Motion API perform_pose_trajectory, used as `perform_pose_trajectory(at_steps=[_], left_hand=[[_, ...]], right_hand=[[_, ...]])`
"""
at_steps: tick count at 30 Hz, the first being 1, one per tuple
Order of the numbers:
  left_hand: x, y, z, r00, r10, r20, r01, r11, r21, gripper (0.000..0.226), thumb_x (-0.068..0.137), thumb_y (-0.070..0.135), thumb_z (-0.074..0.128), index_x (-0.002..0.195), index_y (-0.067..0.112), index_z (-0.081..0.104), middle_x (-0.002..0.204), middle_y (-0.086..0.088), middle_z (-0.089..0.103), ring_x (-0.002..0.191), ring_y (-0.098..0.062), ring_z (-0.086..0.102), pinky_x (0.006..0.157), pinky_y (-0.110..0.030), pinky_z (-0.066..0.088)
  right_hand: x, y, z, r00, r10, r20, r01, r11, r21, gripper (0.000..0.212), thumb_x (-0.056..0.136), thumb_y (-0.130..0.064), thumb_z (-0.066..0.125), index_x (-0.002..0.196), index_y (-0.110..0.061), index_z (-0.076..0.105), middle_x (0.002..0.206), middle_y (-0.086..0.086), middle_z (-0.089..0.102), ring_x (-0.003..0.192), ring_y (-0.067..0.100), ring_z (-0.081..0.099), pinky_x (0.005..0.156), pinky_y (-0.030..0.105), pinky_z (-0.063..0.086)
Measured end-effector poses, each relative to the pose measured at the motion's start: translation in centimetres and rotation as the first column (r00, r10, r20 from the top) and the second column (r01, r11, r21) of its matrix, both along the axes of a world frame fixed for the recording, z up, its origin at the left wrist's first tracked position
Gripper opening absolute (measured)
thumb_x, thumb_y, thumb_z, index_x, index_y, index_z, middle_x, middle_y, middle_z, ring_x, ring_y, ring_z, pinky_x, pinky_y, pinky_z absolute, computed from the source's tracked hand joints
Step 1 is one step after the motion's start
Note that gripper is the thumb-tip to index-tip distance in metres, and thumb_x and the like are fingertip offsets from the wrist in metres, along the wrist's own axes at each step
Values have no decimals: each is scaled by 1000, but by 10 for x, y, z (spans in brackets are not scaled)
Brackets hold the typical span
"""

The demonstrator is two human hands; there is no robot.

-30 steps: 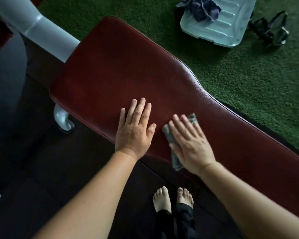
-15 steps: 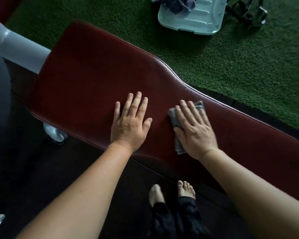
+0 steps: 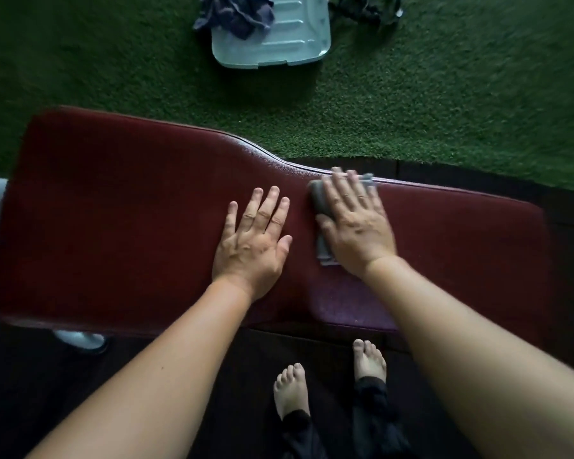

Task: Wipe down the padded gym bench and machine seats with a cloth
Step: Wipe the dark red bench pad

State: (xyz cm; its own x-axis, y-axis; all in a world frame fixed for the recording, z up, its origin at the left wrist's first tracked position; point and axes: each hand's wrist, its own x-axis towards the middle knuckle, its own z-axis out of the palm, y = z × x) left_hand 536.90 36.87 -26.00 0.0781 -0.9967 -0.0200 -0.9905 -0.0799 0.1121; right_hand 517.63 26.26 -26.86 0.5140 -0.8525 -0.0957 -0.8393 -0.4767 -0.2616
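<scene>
Cloth (image 3: 319,201) under flat right hand (image 3: 357,225) (left hand (image 3: 253,241) flat alongside)

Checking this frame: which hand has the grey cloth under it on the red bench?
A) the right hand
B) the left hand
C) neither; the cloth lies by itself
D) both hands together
A: the right hand lies flat with straight fingers on the grey cloth at the far edge of the bench, while the left hand rests bare on the padding beside it.
</scene>
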Motion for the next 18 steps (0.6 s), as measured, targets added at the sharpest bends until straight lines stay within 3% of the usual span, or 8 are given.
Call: perform_pose_trajectory(at_steps=[3,6,8,10,13,15,18], left_hand=[[1,1,-1,1000,-2,3,2,1000,3,67,102,45,34,164,21,29,174,0,16,161,-22,10,128,-57,9],[0,1,-3,1000,-5,0,5,1000,-21,66,101,44,37,163,20,31,173,-1,20,160,-24,14,127,-59,12],[-1,2,-3,1000,0,3,0,1000,-31,67,101,44,38,162,19,33,172,-2,22,160,-24,17,127,-59,13],[-2,1,-2,1000,2,6,-2,1000,-29,67,100,44,37,162,19,34,172,-2,23,159,-25,18,126,-59,14],[-2,2,-1,1000,5,8,-5,1000,-23,66,101,44,37,162,19,34,172,-2,23,160,-24,17,127,-58,13],[-2,1,0,1000,8,7,-8,1000,-21,67,101,45,37,162,20,33,172,-1,22,160,-24,16,127,-58,12],[-2,1,-1,1000,19,15,-19,1000,-13,67,101,46,35,163,20,31,173,-1,19,160,-24,15,128,-57,9]], right_hand=[[-55,-9,-7,963,-266,-45,268,963,23,77,96,-57,23,164,-20,25,172,2,14,160,22,7,129,46,1],[-30,14,-5,891,-452,-45,453,892,10,78,96,-55,25,163,-16,25,172,7,16,159,26,10,127,54,8],[3,55,1,923,-384,34,384,923,9,74,97,-50,34,162,-16,29,171,8,20,159,27,13,127,55,11],[21,109,4,975,-202,87,201,979,19,70,99,-48,41,161,-18,32,170,6,22,159,25,13,127,52,11],[-14,136,-1,997,-2,75,3,1000,-18,68,100,-49,45,161,-20,34,170,2,24,159,22,15,126,52,20],[-60,118,-11,998,-44,40,45,998,-39,69,99,-49,44,160,-19,35,169,2,25,158,24,17,123,55,24],[-93,87,-14,916,-402,-10,402,915,33,72,99,-51,33,162,-16,28,171,4,18,159,25,11,127,53,11]])
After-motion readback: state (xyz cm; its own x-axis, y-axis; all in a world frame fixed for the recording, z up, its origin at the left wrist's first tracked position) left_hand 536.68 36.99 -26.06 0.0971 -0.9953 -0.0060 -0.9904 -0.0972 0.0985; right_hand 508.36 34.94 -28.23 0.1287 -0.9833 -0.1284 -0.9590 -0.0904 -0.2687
